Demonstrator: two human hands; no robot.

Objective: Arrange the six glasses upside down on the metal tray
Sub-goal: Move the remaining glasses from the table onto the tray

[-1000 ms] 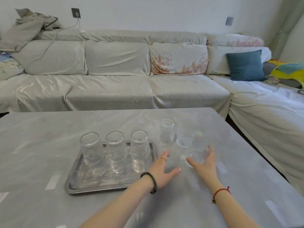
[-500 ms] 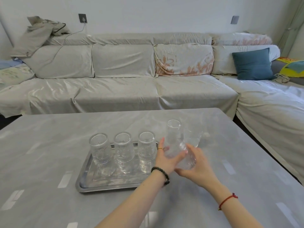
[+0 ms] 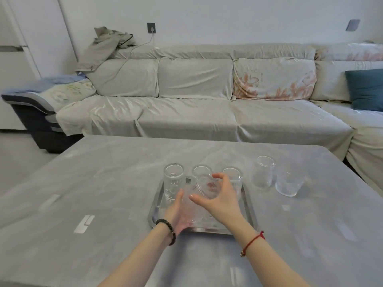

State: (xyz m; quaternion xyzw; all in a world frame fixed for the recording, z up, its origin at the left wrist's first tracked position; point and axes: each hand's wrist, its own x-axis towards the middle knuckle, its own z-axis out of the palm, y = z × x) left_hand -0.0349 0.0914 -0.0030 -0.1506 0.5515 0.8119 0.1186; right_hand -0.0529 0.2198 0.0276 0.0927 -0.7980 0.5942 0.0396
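Nothing here can be read: no words, labels, brands or numbers show on the glasses, the metal tray, the grey table or the covered sofa behind it.

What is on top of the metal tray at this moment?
On the metal tray three glasses stand in the far row. Both hands, left hand and right hand, hold a fourth glass above it. They cover the tray's near middle.

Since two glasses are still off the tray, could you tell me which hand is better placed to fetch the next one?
Probably the right hand: both glasses stand on its side.
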